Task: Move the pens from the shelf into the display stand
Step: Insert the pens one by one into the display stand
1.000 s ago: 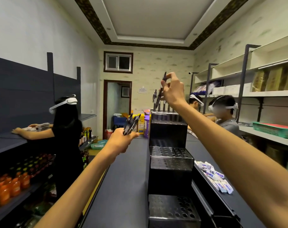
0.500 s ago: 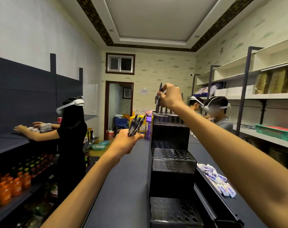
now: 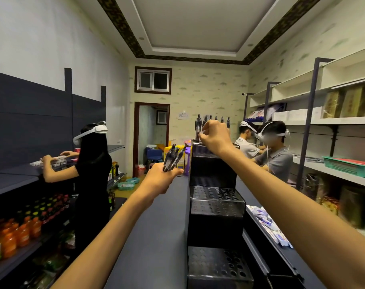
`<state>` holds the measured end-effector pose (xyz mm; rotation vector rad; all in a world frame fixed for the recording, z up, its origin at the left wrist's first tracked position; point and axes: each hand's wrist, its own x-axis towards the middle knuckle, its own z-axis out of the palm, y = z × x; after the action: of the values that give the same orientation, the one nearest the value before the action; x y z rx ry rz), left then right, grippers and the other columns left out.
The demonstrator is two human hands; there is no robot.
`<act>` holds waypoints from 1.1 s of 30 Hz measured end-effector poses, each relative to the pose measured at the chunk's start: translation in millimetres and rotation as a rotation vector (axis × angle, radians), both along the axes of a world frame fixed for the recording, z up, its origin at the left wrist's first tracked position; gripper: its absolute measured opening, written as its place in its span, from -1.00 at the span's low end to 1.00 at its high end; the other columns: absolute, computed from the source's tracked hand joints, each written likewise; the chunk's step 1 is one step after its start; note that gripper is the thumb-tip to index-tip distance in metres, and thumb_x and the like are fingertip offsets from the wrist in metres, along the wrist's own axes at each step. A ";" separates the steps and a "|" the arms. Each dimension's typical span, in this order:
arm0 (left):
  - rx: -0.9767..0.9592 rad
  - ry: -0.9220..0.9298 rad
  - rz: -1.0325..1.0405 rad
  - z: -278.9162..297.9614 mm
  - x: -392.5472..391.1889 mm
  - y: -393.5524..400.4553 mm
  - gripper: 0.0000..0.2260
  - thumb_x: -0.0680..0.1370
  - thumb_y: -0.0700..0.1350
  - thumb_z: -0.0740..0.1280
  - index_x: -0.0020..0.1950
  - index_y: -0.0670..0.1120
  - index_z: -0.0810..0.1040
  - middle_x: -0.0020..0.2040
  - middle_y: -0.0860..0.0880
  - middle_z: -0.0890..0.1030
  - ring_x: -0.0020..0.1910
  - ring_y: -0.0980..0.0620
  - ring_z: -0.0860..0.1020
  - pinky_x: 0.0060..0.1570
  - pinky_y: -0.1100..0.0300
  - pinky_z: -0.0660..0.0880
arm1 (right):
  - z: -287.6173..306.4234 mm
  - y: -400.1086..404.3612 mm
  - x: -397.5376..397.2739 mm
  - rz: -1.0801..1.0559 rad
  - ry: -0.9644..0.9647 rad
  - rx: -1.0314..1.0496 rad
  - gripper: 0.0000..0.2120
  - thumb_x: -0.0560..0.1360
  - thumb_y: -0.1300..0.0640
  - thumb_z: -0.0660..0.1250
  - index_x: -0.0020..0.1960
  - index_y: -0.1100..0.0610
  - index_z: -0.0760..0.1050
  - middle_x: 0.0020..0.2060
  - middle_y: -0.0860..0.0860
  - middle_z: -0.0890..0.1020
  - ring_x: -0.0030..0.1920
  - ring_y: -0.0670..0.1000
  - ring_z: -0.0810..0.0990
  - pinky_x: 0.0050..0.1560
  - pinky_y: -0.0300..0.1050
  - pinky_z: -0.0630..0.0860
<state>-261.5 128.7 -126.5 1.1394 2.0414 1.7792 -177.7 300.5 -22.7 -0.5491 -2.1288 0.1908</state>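
Note:
A black stepped display stand [image 3: 216,207] with rows of round holes stands on the dark shelf top [image 3: 156,236] in front of me. Several dark pens [image 3: 216,119] stand upright in its top tier. My right hand [image 3: 216,135] is at the left end of that tier and pinches a dark pen [image 3: 198,127] that stands in a hole. Left of the stand, my left hand [image 3: 159,180] grips a bunch of dark pens [image 3: 173,157] that point up and away.
A person in black works at the dark shelves [image 3: 15,182] on the left, above orange bottles [image 3: 17,236]. Two people with headsets stand behind the stand at right. White packets [image 3: 271,228] lie right of the stand. White shelving [image 3: 333,122] and a green tray [image 3: 348,165] line the right wall.
My right hand has come down with its pen from above the stand to the top tier, where the pen now stands upright. My left hand has kept its bunch of pens.

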 end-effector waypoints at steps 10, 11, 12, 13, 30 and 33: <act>0.138 0.066 -0.014 10.4 12.8 17.0 -0.76 0.59 0.00 0.41 -0.20 -0.09 0.51 -0.51 -0.01 0.34 -0.56 0.04 0.28 -0.52 0.20 0.28 | -32.3 -24.2 49.9 0.720 -0.092 -0.587 -0.78 0.55 0.02 0.43 0.00 0.18 0.70 -0.13 0.14 0.74 -0.16 0.03 0.70 -0.16 -0.21 0.61; 0.132 0.066 -0.013 10.8 14.3 19.3 -0.77 0.60 -0.01 0.40 -0.19 -0.10 0.52 -0.52 0.00 0.35 -0.56 0.04 0.29 -0.51 0.19 0.28 | -34.8 -24.3 51.1 0.743 -0.128 -0.616 -0.75 0.53 -0.05 0.46 -0.02 0.14 0.71 -0.11 0.14 0.74 -0.15 0.02 0.70 -0.18 -0.25 0.60; 0.120 0.067 -0.015 11.3 16.0 21.2 -0.78 0.60 -0.02 0.39 -0.18 -0.11 0.53 -0.53 0.02 0.36 -0.58 0.05 0.29 -0.50 0.19 0.28 | -37.2 -24.0 51.2 0.742 -0.143 -0.610 -0.73 0.49 -0.10 0.49 -0.04 0.12 0.73 -0.12 0.12 0.75 -0.16 -0.01 0.69 -0.21 -0.28 0.59; 0.104 0.072 -0.018 11.7 17.9 22.8 -0.78 0.61 -0.02 0.38 -0.15 -0.12 0.56 -0.54 0.04 0.37 -0.60 0.07 0.30 -0.50 0.18 0.28 | -39.8 -22.9 50.7 0.727 -0.146 -0.587 -0.72 0.46 -0.13 0.52 -0.05 0.09 0.73 -0.13 0.09 0.75 -0.17 -0.05 0.68 -0.22 -0.29 0.57; 0.037 0.011 -0.022 16.0 18.3 15.6 -0.78 0.56 0.01 0.41 -0.18 -0.09 0.51 -0.51 0.00 0.30 -0.56 0.06 0.21 -0.54 0.22 0.16 | 19.7 -13.6 51.0 0.443 0.384 -0.578 -0.90 0.64 0.24 0.25 0.04 0.29 0.43 -0.03 0.28 0.64 -0.20 0.18 0.74 -0.19 0.13 0.70; 0.036 0.026 0.025 15.9 11.7 13.0 -0.74 0.56 0.00 0.38 -0.28 -0.06 0.48 -0.55 0.05 0.30 -0.58 0.09 0.22 -0.54 0.23 0.17 | 31.6 -6.8 45.8 0.325 0.359 -0.450 -0.87 0.63 0.25 0.27 0.15 0.27 0.41 0.04 0.25 0.58 -0.11 0.17 0.73 -0.21 0.09 0.71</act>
<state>-249.8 141.7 -110.5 1.1575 2.0551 1.8290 -131.9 293.7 8.9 -0.3809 -1.8096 0.8984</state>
